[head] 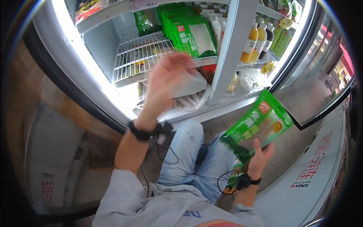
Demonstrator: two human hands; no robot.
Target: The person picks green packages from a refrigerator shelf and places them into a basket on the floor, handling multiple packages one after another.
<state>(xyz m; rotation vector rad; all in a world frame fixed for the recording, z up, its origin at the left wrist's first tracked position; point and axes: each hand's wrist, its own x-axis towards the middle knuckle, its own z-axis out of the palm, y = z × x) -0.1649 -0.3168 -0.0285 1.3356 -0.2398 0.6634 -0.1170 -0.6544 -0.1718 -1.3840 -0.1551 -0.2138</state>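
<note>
My right hand (259,157) grips a green plastic food packet (255,126) by its lower edge, to the right of my knees and outside the refrigerated cabinet. Blurred by motion, my left hand (173,71) is raised before the wire shelf (136,59); whether it holds anything is unclear. Behind and above it, a stack of similar green packets (192,35) lies on the right part of that shelf. Another green packet (146,21) sits farther back, left of the stack.
A white upright post (236,45) divides the cabinet. Bottled juices (249,42) stand right of it. Clear plastic bags (192,99) fill the bottom level. Glass doors (309,93) flank the opening, and black cables (218,181) hang near my wrists.
</note>
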